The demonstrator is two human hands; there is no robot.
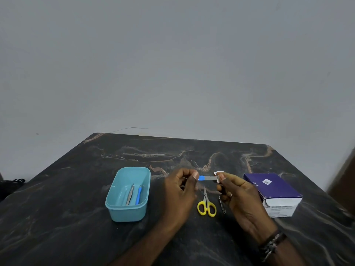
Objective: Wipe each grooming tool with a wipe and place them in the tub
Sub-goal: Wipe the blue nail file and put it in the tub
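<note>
Two tools already lie in the pale blue rectangular plastic tub (128,194), out to the left of your left hand (180,191): slim silver metal tweezers (130,194) and, just beside them, a thin blue-handled tool (138,194), both lying lengthwise on the tub floor. Nothing else shows inside it.

You are on a third tool now, by my reading. Your left hand pinches the blue-handled end of a small flat nail file (208,177) between thumb and curled fingers, holding it level above the dark marbled tabletop (76,189). Your right hand (240,196) pinches a small white folded wipe (218,176) around the file's far end, so the wiping looks under way rather than finished. That file has yet to go in the tub, which sits a short reach past your left hand.

Left on the table, just below and between your hands, are yellow-handled small scissors (206,205) and, close under your right hand, a thin silver metal tool (222,205) too small to identify. Both look untouched, so roughly half the job remains.

To the right of your right hand stands a purple and white cardboard box (272,192), probably the wipe supply; I cannot tell what it holds.
</note>
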